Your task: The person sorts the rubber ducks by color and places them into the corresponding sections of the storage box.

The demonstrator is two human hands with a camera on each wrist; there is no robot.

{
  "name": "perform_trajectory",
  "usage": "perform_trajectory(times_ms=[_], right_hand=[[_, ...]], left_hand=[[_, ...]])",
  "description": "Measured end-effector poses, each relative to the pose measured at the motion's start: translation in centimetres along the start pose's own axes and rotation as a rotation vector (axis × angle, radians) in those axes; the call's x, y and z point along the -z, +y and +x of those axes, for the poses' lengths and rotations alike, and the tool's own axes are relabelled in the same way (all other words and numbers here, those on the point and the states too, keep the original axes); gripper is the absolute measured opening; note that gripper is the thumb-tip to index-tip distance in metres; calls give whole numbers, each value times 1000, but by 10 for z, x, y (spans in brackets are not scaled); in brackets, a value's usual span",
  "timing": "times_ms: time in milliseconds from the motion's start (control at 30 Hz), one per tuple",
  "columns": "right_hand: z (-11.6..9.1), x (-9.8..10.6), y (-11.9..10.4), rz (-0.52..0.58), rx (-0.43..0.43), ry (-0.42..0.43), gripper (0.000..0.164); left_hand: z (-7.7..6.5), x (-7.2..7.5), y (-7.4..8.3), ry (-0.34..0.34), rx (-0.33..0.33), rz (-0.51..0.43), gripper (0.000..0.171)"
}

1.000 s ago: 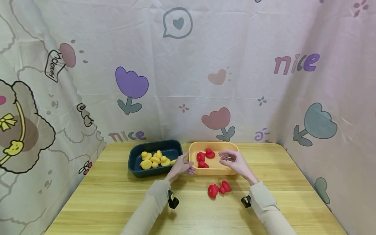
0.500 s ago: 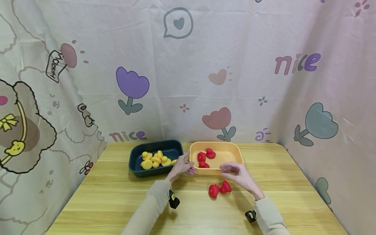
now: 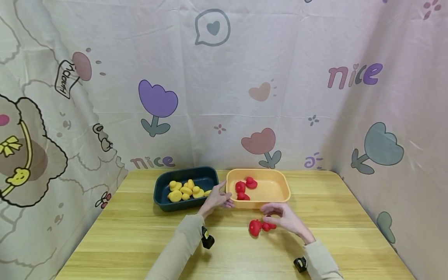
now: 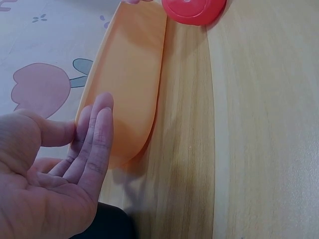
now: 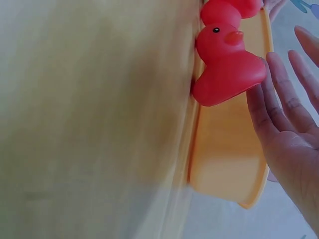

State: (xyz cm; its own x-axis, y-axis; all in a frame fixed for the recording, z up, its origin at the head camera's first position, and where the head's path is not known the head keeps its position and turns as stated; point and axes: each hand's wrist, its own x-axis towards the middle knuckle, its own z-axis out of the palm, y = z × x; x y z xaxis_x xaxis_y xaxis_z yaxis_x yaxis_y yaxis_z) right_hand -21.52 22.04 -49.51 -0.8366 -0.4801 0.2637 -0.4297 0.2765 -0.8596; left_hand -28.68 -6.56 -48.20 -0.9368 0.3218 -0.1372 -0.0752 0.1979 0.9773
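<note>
The left hand [image 3: 216, 197] rests at the left end of the yellow-orange basket [image 3: 259, 204], its fingers nearly straight along the corner. In the left wrist view, the thumb lies at the basket's rim [image 4: 102, 55]. Over two red rubber ducks on the table, the right hand [image 3: 284, 218] is spread with thumb and fingers apart. It partly hides the right-hand duck [image 3: 266, 226]; the other duck [image 3: 254, 228] lies just left of it. In the right wrist view, fingertips are right at the tail of a red duck [image 5: 227, 74]. Three red ducks [image 3: 240, 187] are inside the basket.
A dark blue basket [image 3: 164, 206] holding several yellow rubber ducks [image 3: 186, 190] stands left of the yellow-orange one, close to the left hand. A printed curtain [image 3: 217, 77] hangs behind the wooden table [image 3: 140, 241].
The right hand has moved from above the basket toward the near side, down to the red ducks on the table. The left hand has stayed at the basket's end.
</note>
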Motion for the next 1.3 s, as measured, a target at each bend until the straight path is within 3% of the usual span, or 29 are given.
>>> perform_trajectory(times_ms=[733,1033,1300], right_hand=[[8,-6,2,-199,-1,-129,37],[12,-8,4,-217,-47,-205,47],[16,-12,6,-233,-1,-261,47]], left_hand=[[-1,0,1,8,21,11,70],[-1,1,0,-2,6,1,70],[-2,0,1,-2,-6,2,70]])
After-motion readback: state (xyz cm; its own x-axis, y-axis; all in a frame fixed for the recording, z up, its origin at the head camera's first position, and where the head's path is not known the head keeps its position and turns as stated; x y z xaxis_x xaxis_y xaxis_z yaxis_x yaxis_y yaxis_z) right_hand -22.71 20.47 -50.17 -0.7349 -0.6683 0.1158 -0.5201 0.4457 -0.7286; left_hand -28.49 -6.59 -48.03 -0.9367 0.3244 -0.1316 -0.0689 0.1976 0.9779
